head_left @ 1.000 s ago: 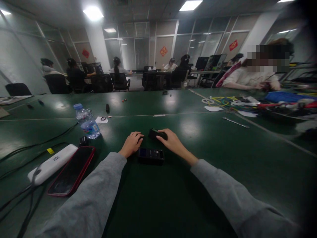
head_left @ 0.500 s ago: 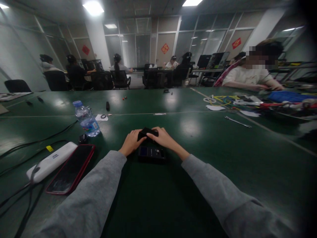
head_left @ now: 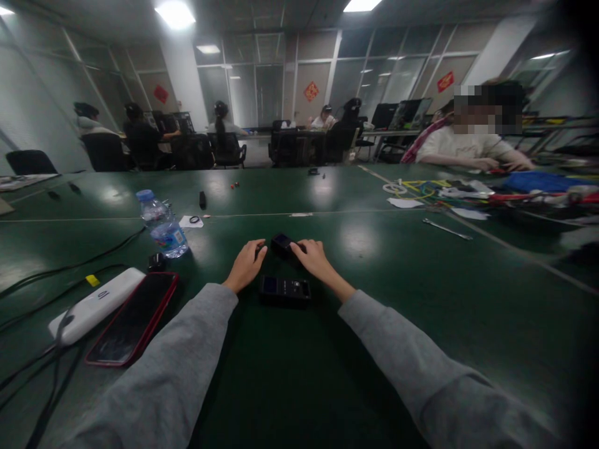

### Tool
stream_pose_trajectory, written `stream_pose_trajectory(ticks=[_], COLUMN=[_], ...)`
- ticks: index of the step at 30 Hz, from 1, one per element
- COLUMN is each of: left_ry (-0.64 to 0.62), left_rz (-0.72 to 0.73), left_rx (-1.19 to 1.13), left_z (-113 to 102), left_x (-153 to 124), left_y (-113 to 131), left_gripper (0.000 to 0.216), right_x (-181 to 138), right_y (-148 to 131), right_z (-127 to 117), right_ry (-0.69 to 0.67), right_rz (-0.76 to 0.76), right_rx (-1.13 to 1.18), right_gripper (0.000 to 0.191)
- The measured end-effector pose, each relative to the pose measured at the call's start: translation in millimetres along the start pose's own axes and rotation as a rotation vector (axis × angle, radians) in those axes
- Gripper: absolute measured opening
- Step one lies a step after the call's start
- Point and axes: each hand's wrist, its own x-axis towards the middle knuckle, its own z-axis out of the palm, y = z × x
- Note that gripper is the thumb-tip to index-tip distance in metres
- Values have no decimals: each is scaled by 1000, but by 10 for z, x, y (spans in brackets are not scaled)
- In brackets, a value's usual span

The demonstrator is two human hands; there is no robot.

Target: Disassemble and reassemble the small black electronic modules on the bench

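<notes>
My right hand is closed around the right end of a small black box-shaped device, thumb on top; a dark screen shows on its left part. My left hand pinches a small black piece, mostly hidden by the fingers, just left of that device and apart from it. Closer to me, between my wrists, a second black device lies on the green table. It has a dark screen on its left and small controls on its right. Neither hand touches it.
To the left are a phone in a red case, a white power bank, cables and a water bottle. A wrench lies right, before a pile of wires. A person sits across the table.
My hands have moved slightly apart. The small black piece in my left hand is now separate from the device in my right, whose screen has come into view.
</notes>
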Motion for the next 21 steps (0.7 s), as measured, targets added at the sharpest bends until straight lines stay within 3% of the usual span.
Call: stream_pose_trajectory(ticks=[4,6,9,13,16,19,21], left_ry=[-103,-215,-440,-714,-825,-820,-716], left_rz=[0,-46,6,107,179,232,259], left_rx=[-195,-300,-397,-179,-51,34,109], left_z=[-101,-167,-286,-484,-603,-621,-561], left_x=[-16,0,37,30,13,77,182], left_y=[157,251,427,738,904,874,735], left_gripper=[45,50,59,80,60,44,41], right_x=[-62,-107,-158,-175,-178,-183,-186], right_y=[51,62,101,259,470,682,772], right_z=[-11,-38,-95,-222,-343,-439,-475], right_ry=[19,-39,-85,-47,10,89,132], right_rz=[-147,-290,-381,-310,-204,-96,-50], right_rx=[147,215,263,184,71,-26,-71], right_gripper=[50,59,55,54,57,57,56])
